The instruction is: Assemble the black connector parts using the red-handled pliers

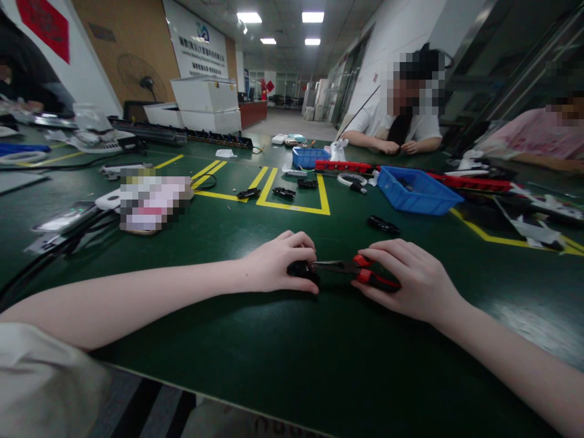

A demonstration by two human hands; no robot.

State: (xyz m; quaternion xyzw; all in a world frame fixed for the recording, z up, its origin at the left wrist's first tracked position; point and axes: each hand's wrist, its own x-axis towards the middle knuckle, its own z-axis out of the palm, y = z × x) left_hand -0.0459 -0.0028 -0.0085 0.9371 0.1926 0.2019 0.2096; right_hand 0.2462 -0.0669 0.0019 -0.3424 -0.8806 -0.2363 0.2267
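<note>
My left hand point(280, 264) is wrapped round a small black part point(303, 271) above the green table point(255, 340). My right hand point(406, 277) grips the red and black handles of long-nosed pliers point(376, 280). The pliers point left, and their tips meet the black part at my left fingers; whether the jaws hold it cannot be made out. Beyond my right hand lies another black part point(384, 225). Farther back, similar black pieces point(283, 193) rest in and beside a yellow taped outline.
A blue bin point(417, 191) stands at the back right, with a smaller blue basket point(311, 157) farther off. Phones point(152, 204) and black cables lie at the left. Red strips point(344, 166) cross the far side, where people sit.
</note>
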